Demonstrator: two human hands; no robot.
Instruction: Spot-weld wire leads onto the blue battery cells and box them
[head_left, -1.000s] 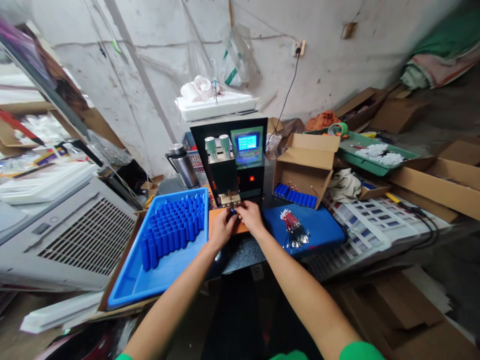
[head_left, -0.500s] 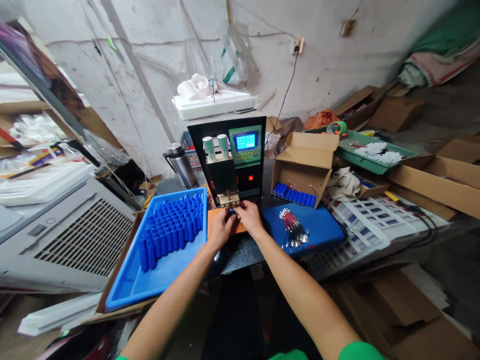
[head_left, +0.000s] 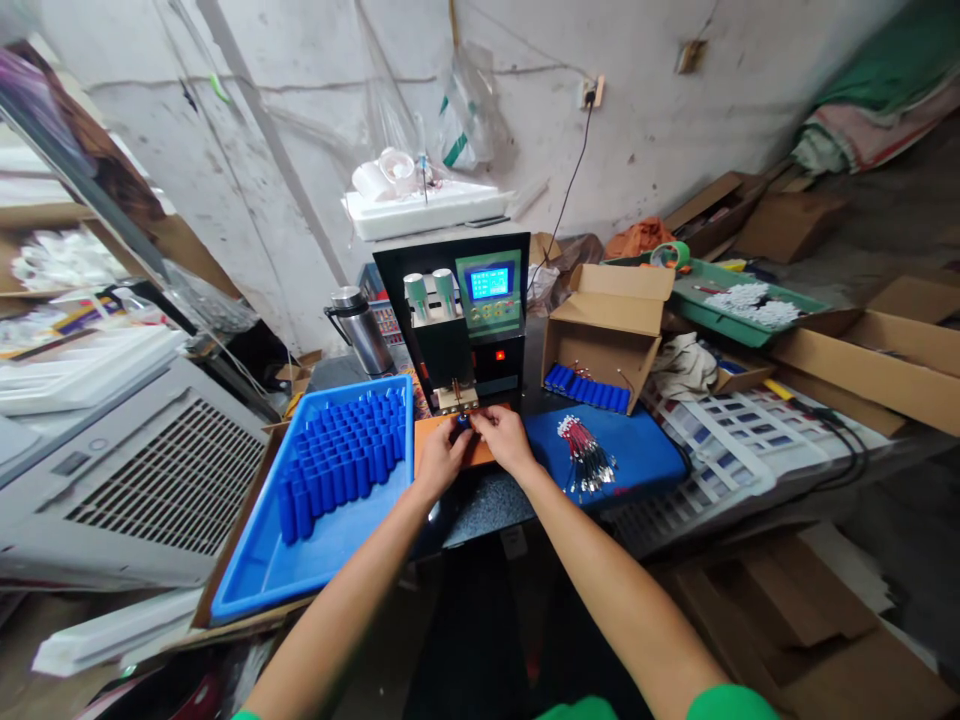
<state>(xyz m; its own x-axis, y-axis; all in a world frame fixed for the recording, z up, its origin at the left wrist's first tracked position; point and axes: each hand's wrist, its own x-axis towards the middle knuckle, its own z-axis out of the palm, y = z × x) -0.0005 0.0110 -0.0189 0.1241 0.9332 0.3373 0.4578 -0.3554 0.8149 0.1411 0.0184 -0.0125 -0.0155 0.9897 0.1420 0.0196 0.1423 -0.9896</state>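
My left hand (head_left: 441,456) is closed around a small blue cylindrical battery cell (head_left: 463,421), of which only one end shows between the fingers. The cell sits right below the electrodes (head_left: 459,395) of a black spot welder (head_left: 489,385) with a lit blue display. Close beside the cell, my right hand (head_left: 504,436) has thumb and finger pinched together; what they hold is too small to make out. Both hands rest over an orange board (head_left: 480,455). On a blue pad (head_left: 645,450) to the right lies a bundle of red and black wire leads (head_left: 586,450) with white connectors.
Rows of blue cells (head_left: 341,445) stand in a blue tray (head_left: 262,590) at left. An open cardboard box (head_left: 600,345) at right holds several blue cells with wires. Behind are a steel flask (head_left: 361,330) and a green tray (head_left: 795,300) of white parts.
The fingers of my right hand have drawn slightly right and down, and more of the blue cell's end shows. My left hand stays nearly still.
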